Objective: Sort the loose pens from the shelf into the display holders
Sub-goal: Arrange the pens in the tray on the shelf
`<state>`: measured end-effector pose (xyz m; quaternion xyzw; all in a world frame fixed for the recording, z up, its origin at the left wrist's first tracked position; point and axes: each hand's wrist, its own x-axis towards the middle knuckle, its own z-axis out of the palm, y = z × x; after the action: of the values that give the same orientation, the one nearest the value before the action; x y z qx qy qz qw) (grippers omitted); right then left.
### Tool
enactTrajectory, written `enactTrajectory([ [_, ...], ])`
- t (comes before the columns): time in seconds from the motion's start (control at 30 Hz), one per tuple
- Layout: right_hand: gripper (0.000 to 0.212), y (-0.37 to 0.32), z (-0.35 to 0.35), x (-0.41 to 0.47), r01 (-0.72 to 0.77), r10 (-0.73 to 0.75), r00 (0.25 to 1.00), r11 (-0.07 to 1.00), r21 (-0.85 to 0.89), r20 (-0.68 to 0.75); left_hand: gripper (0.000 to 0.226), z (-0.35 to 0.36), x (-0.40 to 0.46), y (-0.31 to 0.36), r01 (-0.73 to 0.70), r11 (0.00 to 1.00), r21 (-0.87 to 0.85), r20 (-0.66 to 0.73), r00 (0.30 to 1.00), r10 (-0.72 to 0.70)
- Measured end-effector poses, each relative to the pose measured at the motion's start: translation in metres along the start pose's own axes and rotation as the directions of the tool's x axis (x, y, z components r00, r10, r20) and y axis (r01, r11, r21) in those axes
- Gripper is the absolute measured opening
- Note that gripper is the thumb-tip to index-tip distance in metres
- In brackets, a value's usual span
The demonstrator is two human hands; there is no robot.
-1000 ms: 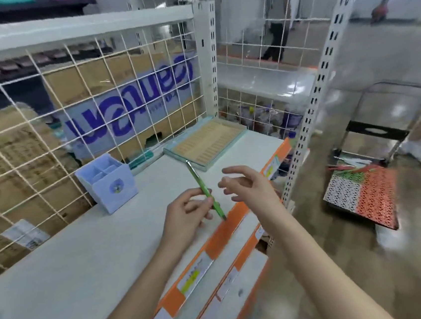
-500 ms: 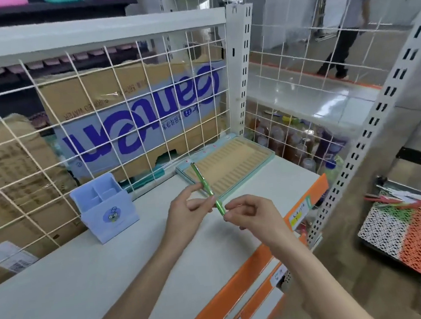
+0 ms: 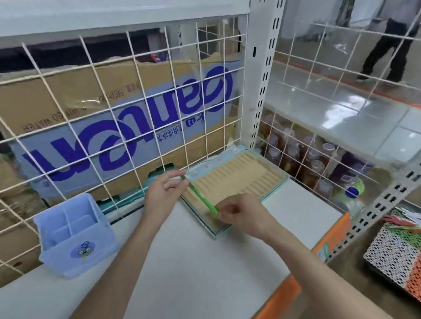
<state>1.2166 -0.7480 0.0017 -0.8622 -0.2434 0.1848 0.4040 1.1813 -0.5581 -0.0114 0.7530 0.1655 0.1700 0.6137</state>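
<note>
Both hands hold one green pen [image 3: 200, 197] over the ridged tray [image 3: 235, 182] at the shelf's [image 3: 190, 278] far right: the left hand [image 3: 165, 192] pinches its far end, the right hand [image 3: 238, 212] its near end. A blue holder [image 3: 76, 235] stands left, apart.

Both hands, left [image 3: 162, 194] and right [image 3: 238, 214], pinch green pen [image 3: 201, 199] over slotted tray [image 3: 245, 181].

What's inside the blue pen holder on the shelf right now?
The blue pen holder shows divided compartments with no pens visible in them. Its front wall hides the compartment bottoms, so anything short lying down there cannot be seen.
</note>
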Motion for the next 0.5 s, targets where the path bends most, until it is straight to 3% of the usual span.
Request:
enactTrajectory([
  [0.17,0.015,0.005,0.008,0.019,0.029,-0.022,0.998,0.991,-0.131,0.055,0.019,0.005,0.016,-0.019,0.029,0.998,0.052,-0.030,0.999,-0.027],
  [0.3,0.017,0.014,0.015,0.022,0.051,-0.044,0.998,0.989,-0.137,0.054,0.021,0.012,0.019,-0.025,0.044,0.990,0.134,-0.035,0.999,-0.040],
  [0.5,0.020,0.024,0.025,0.013,0.205,-0.219,0.975,0.949,-0.239,-0.037,0.020,0.016,0.015,-0.029,0.029,0.973,0.231,-0.088,0.996,-0.009],
])
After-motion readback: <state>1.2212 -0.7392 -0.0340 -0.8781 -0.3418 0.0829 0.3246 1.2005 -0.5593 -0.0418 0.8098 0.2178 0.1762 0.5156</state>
